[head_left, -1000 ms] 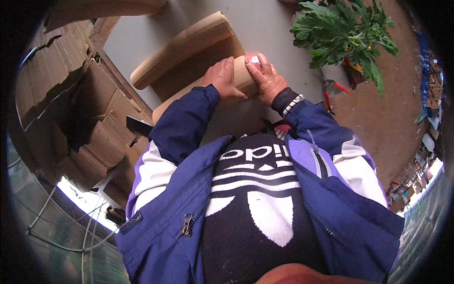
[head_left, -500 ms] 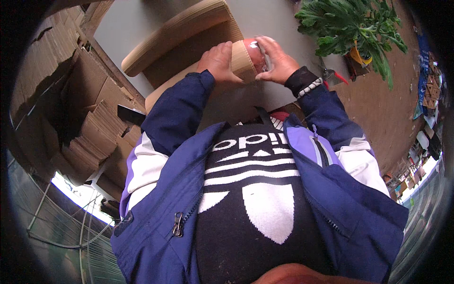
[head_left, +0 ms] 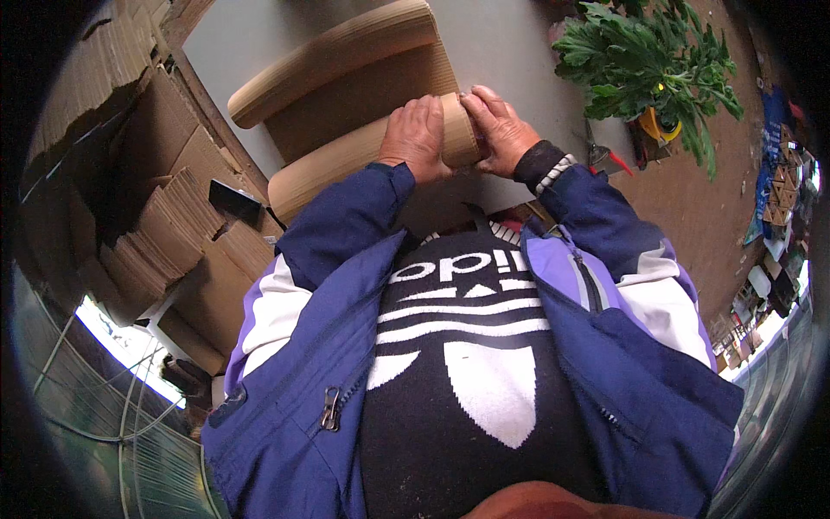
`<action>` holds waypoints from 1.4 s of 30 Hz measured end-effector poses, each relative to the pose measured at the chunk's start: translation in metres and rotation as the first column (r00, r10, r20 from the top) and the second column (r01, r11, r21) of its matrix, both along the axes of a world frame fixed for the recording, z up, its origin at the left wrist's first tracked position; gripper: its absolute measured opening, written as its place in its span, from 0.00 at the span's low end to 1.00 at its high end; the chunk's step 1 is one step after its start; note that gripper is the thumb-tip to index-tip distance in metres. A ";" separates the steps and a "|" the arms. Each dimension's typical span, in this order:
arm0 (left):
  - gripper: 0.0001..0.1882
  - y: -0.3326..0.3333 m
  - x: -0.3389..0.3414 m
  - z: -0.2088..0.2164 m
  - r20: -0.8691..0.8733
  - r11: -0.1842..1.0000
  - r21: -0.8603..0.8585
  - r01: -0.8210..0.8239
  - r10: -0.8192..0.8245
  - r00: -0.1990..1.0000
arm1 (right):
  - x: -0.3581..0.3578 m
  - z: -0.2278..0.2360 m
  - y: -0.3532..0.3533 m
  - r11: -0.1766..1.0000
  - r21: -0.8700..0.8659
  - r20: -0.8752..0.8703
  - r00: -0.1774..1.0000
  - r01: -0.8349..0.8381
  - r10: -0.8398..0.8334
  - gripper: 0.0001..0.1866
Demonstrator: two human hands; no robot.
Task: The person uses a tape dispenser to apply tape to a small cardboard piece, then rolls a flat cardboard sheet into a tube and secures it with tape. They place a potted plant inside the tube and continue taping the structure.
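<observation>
A sheet of corrugated cardboard lies curled on the grey table [head_left: 510, 43]: its far edge forms one roll [head_left: 333, 65], its near edge another roll [head_left: 341, 164], and a flat brown stretch joins them. My left hand [head_left: 416, 138] is closed over the near roll toward its right end, fingers on top and thumb at the near side. My right hand [head_left: 500, 137] cups the right end of that roll, fingers and thumb around its rim. What lies inside the roll is almost wholly hidden by my right hand.
Right of the table stands a leafy green plant [head_left: 644, 56], with a yellow and black object [head_left: 660, 126] beneath it. A red-handled tool [head_left: 614, 161] lies nearby. On the left are stacked cardboard pieces [head_left: 164, 233] and a dark flat phone-like device [head_left: 234, 201].
The shiny reddish object that stuck out of the roll's right end has gone into the roll. My right hand has moved in against the rim. The whole view has shifted slightly.
</observation>
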State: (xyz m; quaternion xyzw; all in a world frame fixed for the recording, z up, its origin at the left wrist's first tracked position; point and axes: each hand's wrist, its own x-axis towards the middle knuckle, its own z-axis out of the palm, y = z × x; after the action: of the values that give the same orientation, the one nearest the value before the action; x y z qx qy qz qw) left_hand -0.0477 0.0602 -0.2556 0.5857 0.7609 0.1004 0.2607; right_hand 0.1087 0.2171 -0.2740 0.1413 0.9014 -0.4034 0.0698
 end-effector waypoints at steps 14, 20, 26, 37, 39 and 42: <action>0.63 -0.003 0.010 -0.002 -0.039 0.999 -0.036 -0.039 0.037 0.999 | -0.055 -0.069 0.004 0.758 -0.598 -0.008 0.944 0.260 -0.330 0.17; 0.62 -0.003 0.008 -0.005 -0.038 1.000 -0.021 0.000 -0.001 0.999 | -0.040 -0.023 -0.007 0.936 0.116 -0.357 0.893 0.332 -0.273 0.15; 0.58 -0.012 0.014 -0.014 -0.097 1.000 0.027 0.005 -0.002 0.995 | 0.019 0.009 -0.050 0.916 0.401 -0.217 0.974 0.022 0.072 0.31; 0.49 0.014 -0.009 -0.003 0.068 1.000 0.007 0.012 -0.013 0.998 | 0.005 -0.013 -0.045 0.906 0.408 -0.267 0.964 0.111 0.002 0.30; 0.48 0.029 -0.014 0.006 0.079 1.000 0.012 0.024 -0.025 0.997 | 0.002 -0.001 -0.034 0.901 0.424 -0.235 0.972 0.088 0.016 0.31; 0.48 0.048 -0.022 0.013 0.166 0.996 -0.076 0.052 -0.039 0.985 | -0.003 0.018 -0.018 0.916 0.400 -0.110 0.994 0.031 0.015 0.35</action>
State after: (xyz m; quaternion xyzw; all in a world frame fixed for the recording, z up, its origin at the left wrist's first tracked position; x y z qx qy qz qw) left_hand -0.0700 0.1081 -0.2431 0.5819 0.7266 0.1117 0.3479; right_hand 0.1053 0.1991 -0.2560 0.1337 0.9667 -0.2177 -0.0122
